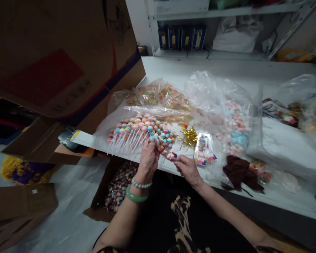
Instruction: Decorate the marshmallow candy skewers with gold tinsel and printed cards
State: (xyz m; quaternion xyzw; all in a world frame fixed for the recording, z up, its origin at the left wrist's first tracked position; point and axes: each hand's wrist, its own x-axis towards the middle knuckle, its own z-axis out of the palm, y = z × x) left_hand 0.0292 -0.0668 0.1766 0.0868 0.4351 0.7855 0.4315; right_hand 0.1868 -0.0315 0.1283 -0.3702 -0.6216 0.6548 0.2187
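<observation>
Both hands meet over the table's front edge. My left hand (149, 157), with a beaded bracelet and a green bangle on its wrist, is closed on one end of a small printed candy bag (171, 156). My right hand (188, 169) pinches the other end of that bag. What is inside the bag is too small to tell. Just beyond my left hand lie marshmallow lollipops (126, 131) in pastel colours, their white sticks pointing towards me. Gold twist ties (190, 137) sit in a loose heap beside a stack of flat printed bags (204, 147).
Behind the lollipops is a clear sack of small colourful candies (171, 95). Another bag holds pastel marshmallows (237, 121). A brown cloth (239, 172) lies at the right front. A large carton (68, 63) stands at left; a box of wrapped candies (121, 184) sits below the edge.
</observation>
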